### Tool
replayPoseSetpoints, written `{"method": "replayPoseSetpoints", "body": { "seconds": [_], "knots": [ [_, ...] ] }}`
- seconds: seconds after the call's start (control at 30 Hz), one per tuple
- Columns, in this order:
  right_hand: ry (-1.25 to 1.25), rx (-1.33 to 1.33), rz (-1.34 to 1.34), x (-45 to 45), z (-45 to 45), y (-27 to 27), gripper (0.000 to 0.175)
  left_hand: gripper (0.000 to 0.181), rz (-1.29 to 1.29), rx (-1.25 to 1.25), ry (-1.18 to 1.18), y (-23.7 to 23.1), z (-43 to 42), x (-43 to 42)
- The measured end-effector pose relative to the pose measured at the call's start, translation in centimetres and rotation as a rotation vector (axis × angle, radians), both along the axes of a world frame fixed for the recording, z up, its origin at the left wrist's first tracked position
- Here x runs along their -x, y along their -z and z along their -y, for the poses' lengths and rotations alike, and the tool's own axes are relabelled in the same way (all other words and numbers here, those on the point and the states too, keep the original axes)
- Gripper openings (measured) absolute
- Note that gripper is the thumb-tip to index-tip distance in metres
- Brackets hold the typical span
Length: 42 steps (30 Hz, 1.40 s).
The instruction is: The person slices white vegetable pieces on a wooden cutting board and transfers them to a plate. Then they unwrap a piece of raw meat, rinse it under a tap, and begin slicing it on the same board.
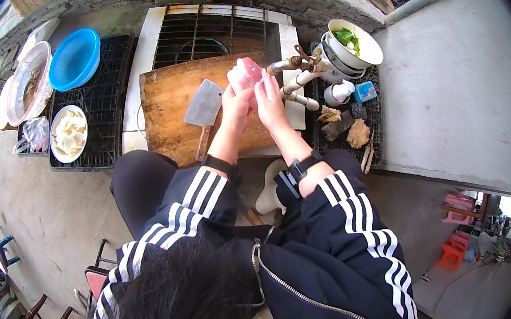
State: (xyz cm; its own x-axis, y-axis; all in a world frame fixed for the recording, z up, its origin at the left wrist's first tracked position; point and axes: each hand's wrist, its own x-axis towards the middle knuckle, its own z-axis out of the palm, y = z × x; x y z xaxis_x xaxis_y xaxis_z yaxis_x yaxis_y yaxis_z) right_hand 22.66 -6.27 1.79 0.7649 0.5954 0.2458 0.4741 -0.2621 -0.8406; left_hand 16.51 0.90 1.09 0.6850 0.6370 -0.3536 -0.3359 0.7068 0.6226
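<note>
A piece of raw pink meat (247,73) is held up between both hands, close to the tap (284,65). My left hand (237,104) grips its near side, and my right hand (268,99) has its fingers against the right side. Below them lies a wooden cutting board (167,101), tilted across the sink. On the board, left of my hands, a cleaver (203,105) rests flat with its wooden handle towards me. No water can be made out at the tap's spout.
Left, a black crate (109,103) bears a blue plastic basket (74,60) and a white bowl of pale slices (68,133). Right of the white pipes (300,86) stand an enamel bowl with green leaves (368,49), a blue box (365,92) and scouring pads (358,134). A metal grate (215,23) spans the sink's far part.
</note>
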Motion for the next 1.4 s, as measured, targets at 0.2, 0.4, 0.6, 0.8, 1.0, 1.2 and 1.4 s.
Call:
{"method": "replayPoseSetpoints", "body": {
  "seconds": [0.2, 0.4, 0.6, 0.8, 1.0, 1.2, 1.4],
  "knots": [
    [-0.371, -0.355, -0.597, -3.3, -3.9, 2.4, 0.049, 0.038, -0.127, -0.061, 0.011, -0.3, 0.1, 0.1],
    [-0.237, -0.627, -1.248, -2.4, -5.4, 2.9, 0.038, 0.041, -0.020, 0.062, -0.013, -0.8, 0.1, 0.7],
    [-0.099, -0.179, -0.864, 0.7, -6.2, -0.3, 0.044, 0.035, -0.052, -0.069, -0.039, -0.5, 0.4, 0.4],
    [0.019, -0.394, -1.150, -3.7, -3.1, -1.9, 0.019, 0.039, -0.524, -0.945, 0.342, -0.2, 1.3, 0.3],
    [-0.057, -0.676, -1.316, -3.7, -1.5, -0.7, 0.012, 0.056, 0.014, -0.603, 0.390, -1.1, 0.0, -0.6],
    [0.049, -0.705, -1.284, -2.4, -0.8, 0.1, 0.017, 0.050, -0.711, -1.539, 0.374, -1.2, -1.0, -3.9],
    [0.177, -0.636, -1.354, -1.9, -0.2, 1.5, 0.026, 0.053, -0.529, -0.919, 0.434, 2.7, -4.4, -4.4]
  ]
}}
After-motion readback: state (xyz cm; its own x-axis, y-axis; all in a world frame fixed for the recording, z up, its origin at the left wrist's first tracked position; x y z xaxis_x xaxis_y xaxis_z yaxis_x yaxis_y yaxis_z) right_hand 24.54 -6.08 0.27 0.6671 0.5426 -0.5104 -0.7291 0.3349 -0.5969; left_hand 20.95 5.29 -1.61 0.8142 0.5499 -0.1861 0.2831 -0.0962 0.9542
